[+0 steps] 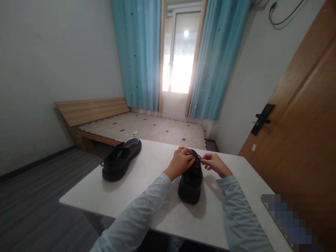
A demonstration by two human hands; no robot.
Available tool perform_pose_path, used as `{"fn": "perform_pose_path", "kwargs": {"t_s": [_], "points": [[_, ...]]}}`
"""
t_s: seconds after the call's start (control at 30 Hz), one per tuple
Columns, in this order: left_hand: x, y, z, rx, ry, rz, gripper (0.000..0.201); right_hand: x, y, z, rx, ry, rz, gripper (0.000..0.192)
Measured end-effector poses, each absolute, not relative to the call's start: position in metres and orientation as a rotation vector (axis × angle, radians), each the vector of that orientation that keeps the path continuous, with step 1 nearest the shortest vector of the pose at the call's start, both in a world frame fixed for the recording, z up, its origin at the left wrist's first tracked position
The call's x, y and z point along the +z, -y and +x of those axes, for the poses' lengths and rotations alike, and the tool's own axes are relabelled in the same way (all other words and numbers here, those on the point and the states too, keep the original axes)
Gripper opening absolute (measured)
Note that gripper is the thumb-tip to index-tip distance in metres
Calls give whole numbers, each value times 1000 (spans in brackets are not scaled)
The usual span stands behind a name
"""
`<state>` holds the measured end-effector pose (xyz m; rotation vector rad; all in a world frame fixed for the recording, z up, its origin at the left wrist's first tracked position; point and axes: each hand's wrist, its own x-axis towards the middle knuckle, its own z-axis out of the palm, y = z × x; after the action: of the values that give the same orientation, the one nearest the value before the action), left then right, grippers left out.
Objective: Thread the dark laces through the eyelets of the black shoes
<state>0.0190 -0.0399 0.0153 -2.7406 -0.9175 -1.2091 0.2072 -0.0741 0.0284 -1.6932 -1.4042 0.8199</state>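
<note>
Both hands (196,162) on near shoe (190,183).

Beyond my hands, a bare wooden bed (136,127) sits under a bright window (178,52) with blue curtains (139,52); a wooden door (304,122) stands to my right.

Single head-worn view, facing forward and down, close over white table (147,196), room beyond

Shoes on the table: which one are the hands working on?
The shoe nearer the person, with left hand and right hand at its laces; the other shoe sits untouched.
</note>
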Motion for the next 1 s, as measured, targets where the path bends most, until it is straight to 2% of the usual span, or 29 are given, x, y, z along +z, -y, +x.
{"fn": "perform_pose_path", "kwargs": {"t_s": [0.43, 1.0], "points": [[23, 44, 26, -1121, 1006, -2746, 11, 30, 78, 206, 898, 1406, -1642, 19], [22, 45, 37, -936, 1137, -2827, 11, 26, 74, 209, 914, 1466, -1574, 21]]}}
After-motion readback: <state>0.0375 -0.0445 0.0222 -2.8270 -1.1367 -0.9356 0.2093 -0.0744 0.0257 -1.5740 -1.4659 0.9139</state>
